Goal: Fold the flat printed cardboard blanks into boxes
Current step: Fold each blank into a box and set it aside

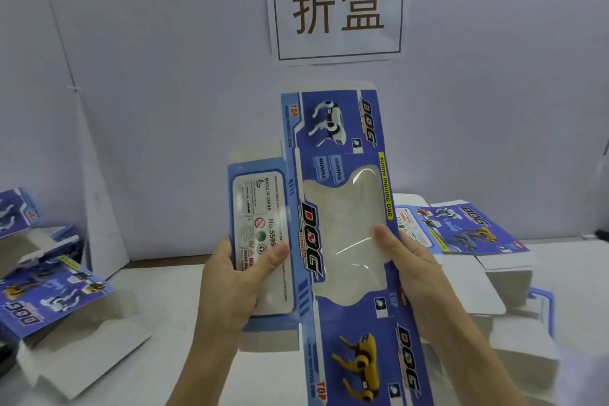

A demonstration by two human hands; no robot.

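White table (164,280) below; left grip (230,287) and right grip (415,280) pinch one shared blank (333,128).

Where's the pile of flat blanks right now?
Head view, right side: the pile of flat blanks lies on the white table, just behind the right hand.

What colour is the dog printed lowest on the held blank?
The dog is yellow; head view.
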